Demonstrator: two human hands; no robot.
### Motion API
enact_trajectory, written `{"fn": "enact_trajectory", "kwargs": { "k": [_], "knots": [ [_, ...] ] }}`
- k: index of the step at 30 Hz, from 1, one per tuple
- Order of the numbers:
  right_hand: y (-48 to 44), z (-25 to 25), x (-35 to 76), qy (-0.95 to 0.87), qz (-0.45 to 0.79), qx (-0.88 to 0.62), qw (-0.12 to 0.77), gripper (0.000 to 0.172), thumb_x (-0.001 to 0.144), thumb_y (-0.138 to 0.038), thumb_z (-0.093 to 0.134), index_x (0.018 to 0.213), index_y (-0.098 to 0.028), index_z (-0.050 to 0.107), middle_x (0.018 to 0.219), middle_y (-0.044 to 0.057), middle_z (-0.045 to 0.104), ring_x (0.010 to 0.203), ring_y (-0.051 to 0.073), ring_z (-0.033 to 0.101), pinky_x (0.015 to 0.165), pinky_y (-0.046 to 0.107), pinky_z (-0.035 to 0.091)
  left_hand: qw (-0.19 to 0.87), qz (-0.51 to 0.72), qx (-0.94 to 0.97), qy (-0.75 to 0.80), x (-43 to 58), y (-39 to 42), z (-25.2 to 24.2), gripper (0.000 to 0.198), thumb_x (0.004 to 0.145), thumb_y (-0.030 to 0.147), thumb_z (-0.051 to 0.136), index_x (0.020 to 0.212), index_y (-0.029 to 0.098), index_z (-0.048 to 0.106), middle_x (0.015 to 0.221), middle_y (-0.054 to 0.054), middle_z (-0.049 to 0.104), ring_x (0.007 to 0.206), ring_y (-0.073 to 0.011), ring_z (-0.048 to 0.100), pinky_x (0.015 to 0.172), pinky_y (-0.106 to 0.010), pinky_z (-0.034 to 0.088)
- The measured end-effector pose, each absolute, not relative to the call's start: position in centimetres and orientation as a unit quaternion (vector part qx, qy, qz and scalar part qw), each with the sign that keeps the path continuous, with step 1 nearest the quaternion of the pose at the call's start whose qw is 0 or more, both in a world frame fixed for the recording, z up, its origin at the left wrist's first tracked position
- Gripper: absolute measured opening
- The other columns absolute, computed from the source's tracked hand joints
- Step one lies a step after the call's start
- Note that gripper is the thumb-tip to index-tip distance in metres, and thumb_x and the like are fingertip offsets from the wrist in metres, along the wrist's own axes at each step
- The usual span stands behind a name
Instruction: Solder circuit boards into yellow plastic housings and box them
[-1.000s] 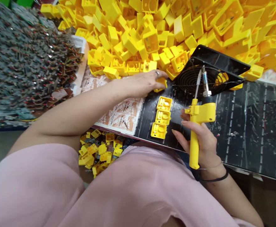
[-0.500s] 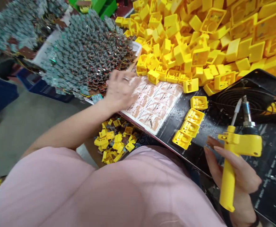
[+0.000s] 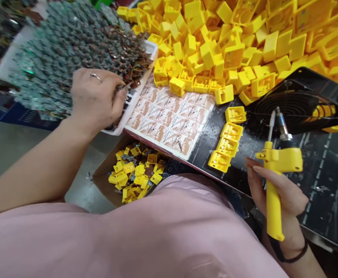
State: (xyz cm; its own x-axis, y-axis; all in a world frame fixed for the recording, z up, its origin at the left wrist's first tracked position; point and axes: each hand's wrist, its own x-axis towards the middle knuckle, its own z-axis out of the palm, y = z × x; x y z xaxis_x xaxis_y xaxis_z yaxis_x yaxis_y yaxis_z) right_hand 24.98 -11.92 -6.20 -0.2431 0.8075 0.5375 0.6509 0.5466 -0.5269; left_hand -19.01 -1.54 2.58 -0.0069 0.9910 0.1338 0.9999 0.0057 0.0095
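My left hand (image 3: 95, 98) reaches into a big heap of small circuit boards (image 3: 70, 46) at the left, its fingers curled and pinched at the heap's edge; what they hold is hidden. My right hand (image 3: 279, 197) grips a yellow soldering gun (image 3: 276, 173) upright over the black work surface (image 3: 325, 173). Several yellow plastic housings (image 3: 228, 143) lie in a row on that surface, just left of the gun.
A huge pile of yellow plastic housings (image 3: 244, 38) fills the back. A black fan grille (image 3: 296, 104) sits behind the gun. A printed sheet (image 3: 169, 119) covers the bench's left part. A cardboard box of assembled yellow parts (image 3: 134, 173) stands below the bench edge.
My left hand has left the yellow housings and travelled left across the printed sheet to the circuit board heap. The view has swung left. The right hand keeps hold of the soldering gun.
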Motion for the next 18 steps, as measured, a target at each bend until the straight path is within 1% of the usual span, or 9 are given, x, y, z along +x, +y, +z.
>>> {"fn": "enact_trajectory", "kwargs": {
  "k": [3,5,7,9,11,13,15,16,18],
  "knots": [
    [-11.6,-5.1,23.3,-0.796,0.031,-0.451,0.401,0.048,0.090,-0.007,0.077,0.133,-0.026,0.069,0.106,0.003,0.082,0.082,0.018,0.080,0.073,0.026,0.064,0.041,-0.013,-0.695,-0.718,-17.2,-1.2,2.8,0.074,0.104,0.057,0.019,0.144,0.013,0.063,0.147,-0.018,0.064,0.139,-0.0378,0.056,0.120,-0.055,0.042],
    [-11.3,-4.7,22.7,-0.805,0.005,-0.439,0.398,0.040,0.087,-0.005,0.079,0.122,-0.023,0.071,0.095,0.002,0.082,0.072,0.017,0.078,0.063,0.025,0.061,0.071,-0.017,-0.689,-0.721,-16.4,-0.4,3.2,0.080,0.102,0.059,0.014,0.144,0.011,0.063,0.144,-0.020,0.063,0.138,-0.0404,0.057,0.116,-0.056,0.044],
    [-11.2,-4.4,22.5,-0.814,-0.007,-0.436,0.384,0.034,0.088,-0.005,0.079,0.115,-0.023,0.070,0.091,0.002,0.082,0.069,0.018,0.078,0.058,0.026,0.060,0.094,-0.066,-0.701,-0.703,-15.8,0.6,3.7,0.083,0.100,0.061,0.015,0.142,0.010,0.064,0.140,-0.018,0.064,0.138,-0.0416,0.057,0.115,-0.057,0.045],
    [-11.3,-4.4,22.5,-0.817,0.000,-0.444,0.368,0.035,0.090,-0.007,0.077,0.118,-0.025,0.067,0.095,0.002,0.082,0.074,0.020,0.080,0.060,0.029,0.062,0.068,-0.152,-0.724,-0.669,-14.8,1.7,4.0,0.075,0.101,0.062,0.025,0.140,0.014,0.068,0.134,-0.011,0.069,0.132,-0.0361,0.062,0.114,-0.051,0.048],
    [-11.5,-4.4,22.6,-0.821,0.009,-0.444,0.358,0.040,0.089,-0.011,0.080,0.123,-0.027,0.065,0.103,0.003,0.082,0.083,0.022,0.081,0.066,0.031,0.065,-0.033,-0.252,-0.745,-0.617,-13.0,2.7,3.8,0.056,0.099,0.053,0.045,0.132,0.016,0.073,0.121,-0.004,0.075,0.114,-0.0253,0.069,0.105,-0.042,0.055],
    [-11.5,-4.7,22.6,-0.832,0.012,-0.432,0.348,0.047,0.087,-0.017,0.084,0.127,-0.027,0.063,0.108,0.005,0.081,0.092,0.023,0.081,0.074,0.032,0.066,-0.214,-0.350,-0.721,-0.559,-10.6,3.6,2.9,0.036,0.091,0.035,0.060,0.119,0.016,0.074,0.108,-0.003,0.076,0.095,-0.0180,0.070,0.089,-0.039,0.062],
    [-11.4,-5.0,22.5,-0.843,0.005,-0.419,0.337,0.051,0.085,-0.021,0.087,0.130,-0.027,0.062,0.107,0.004,0.081,0.095,0.023,0.079,0.077,0.033,0.064,-0.433,-0.393,-0.627,-0.515,-8.2,4.2,1.2,0.030,0.084,0.019,0.064,0.113,0.019,0.068,0.111,-0.004,0.075,0.095,-0.0174,0.070,0.083,-0.039,0.066],
    [-11.3,-5.3,22.4,-0.848,0.003,-0.414,0.331,0.051,0.086,-0.023,0.086,0.130,-0.027,0.062,0.105,0.003,0.080,0.094,0.023,0.078,0.078,0.034,0.063,-0.514,-0.385,-0.577,-0.505,-7.2,4.4,0.1,0.030,0.084,0.016,0.064,0.113,0.020,0.065,0.117,-0.006,0.074,0.100,-0.0176,0.070,0.085,-0.040,0.067],
    [-11.1,-5.7,22.3,-0.856,0.004,-0.402,0.323,0.047,0.088,-0.028,0.085,0.129,-0.029,0.062,0.102,0.002,0.079,0.091,0.022,0.077,0.078,0.036,0.061,-0.595,-0.346,-0.524,-0.502,-6.0,4.2,-2.1,0.030,0.086,0.014,0.063,0.116,0.022,0.062,0.132,-0.008,0.070,0.108,-0.0173,0.069,0.090,-0.042,0.068]
  ]
}}
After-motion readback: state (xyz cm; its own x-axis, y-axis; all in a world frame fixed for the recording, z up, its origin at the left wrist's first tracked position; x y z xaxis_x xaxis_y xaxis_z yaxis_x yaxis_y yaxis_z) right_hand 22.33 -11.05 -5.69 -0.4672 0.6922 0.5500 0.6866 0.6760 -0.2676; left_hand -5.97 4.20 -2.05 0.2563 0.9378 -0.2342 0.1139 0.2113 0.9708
